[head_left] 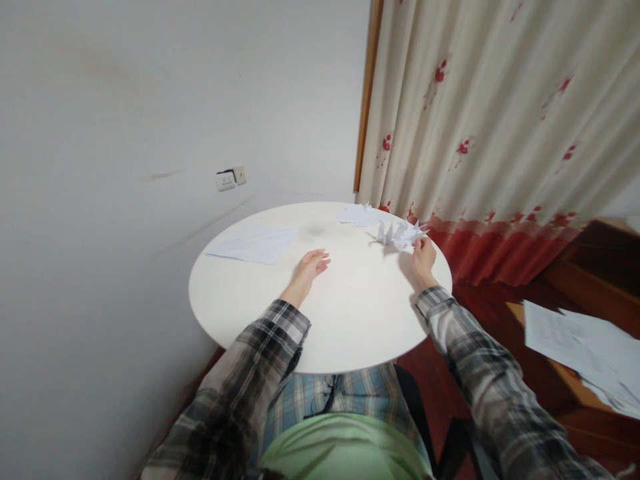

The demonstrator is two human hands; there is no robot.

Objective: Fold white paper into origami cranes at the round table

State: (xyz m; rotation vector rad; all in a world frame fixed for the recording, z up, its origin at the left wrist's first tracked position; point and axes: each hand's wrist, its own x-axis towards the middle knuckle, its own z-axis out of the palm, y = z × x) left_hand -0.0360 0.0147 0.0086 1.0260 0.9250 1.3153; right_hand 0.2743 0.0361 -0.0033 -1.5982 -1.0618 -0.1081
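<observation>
Round white table [345,320] and the paper lying on it. Left: flat sheet of white paper [257,244]. Far edge, right of centre: smaller white paper [354,215]. Right, slightly nearer: folded white figures [401,235], apparently birds, though blurred.

Soft, moderately bright light fills the room. The table [350,307] is brightest, its white top nearly washing out the flat sheet [255,245]. A faint shadow falls left of the right hand [424,257], suggesting light from the right. The wall [125,100] greys toward the lower left; the floor [480,303] is dark. The cranes [404,235] look slightly blurred, writing on the papers [575,340] illegible. Wide-angle distortion stretches the sleeves [260,357] and slants the curtain [500,100].
</observation>
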